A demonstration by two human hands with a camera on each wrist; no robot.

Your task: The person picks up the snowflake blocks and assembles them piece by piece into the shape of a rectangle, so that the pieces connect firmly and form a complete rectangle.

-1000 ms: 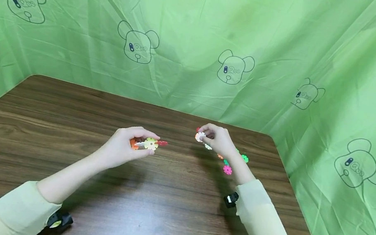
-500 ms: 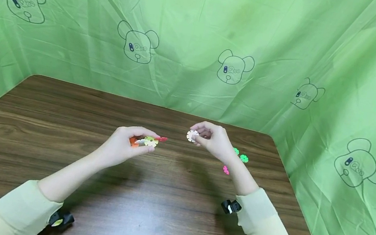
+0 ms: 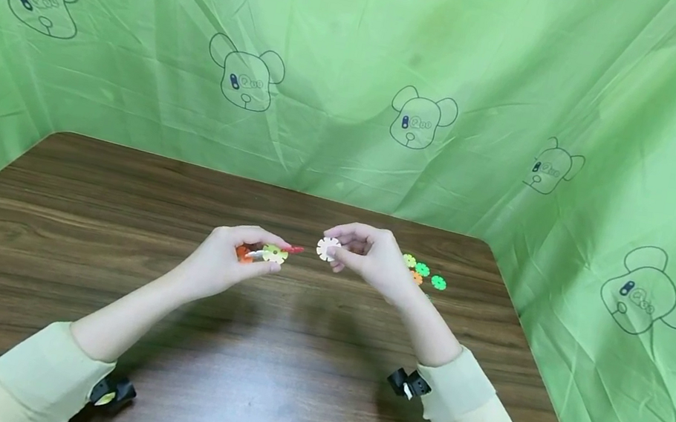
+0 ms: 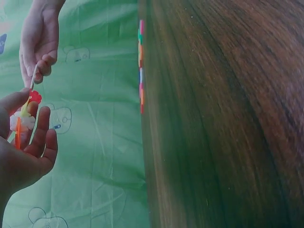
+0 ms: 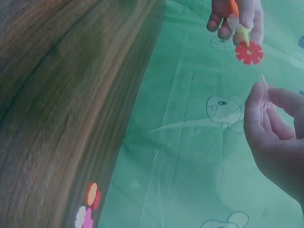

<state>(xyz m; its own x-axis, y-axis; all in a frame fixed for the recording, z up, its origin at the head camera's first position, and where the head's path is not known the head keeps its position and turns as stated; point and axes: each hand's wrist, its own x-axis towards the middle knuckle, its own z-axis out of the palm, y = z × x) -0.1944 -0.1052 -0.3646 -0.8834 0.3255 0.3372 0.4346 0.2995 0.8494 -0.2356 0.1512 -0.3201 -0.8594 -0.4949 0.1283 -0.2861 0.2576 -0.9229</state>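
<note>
Pinched in the right hand [image 3: 374,256], in a narrow grip: 1 loose white notched disc [image 3: 325,248], held up off the wooden table [image 3: 252,392]. Gripped in the left hand [image 3: 215,259]: a short chain [image 5: 241,31] with 4 visible discs, namely an orange disc [image 3: 245,255] nearest the palm, then a pale white disc [image 5: 232,22], a yellow disc [image 3: 278,256], and a red disc [image 3: 296,249] at the free tip. Running roughly sideways along its long axis, out of the left grip toward the right hand. Judged the key relation here: just right of the red tip in the head view, the loose white disc, apart by a narrow gap. Set roughly crosswise to each other, with red nearly edge-on and white flat toward the head camera. Nothing visible between the 2 rims to block. On the table beyond the right wrist, well apart from the chain: more loose discs, including 1 yellowish disc [image 3: 408,260], 2 green discs [image 3: 438,282] and 1 loose orange disc [image 3: 416,277]. Partly hidden by the right arm, so impossible to count fully. Hanging behind: green cloth [image 3: 349,32].
</note>
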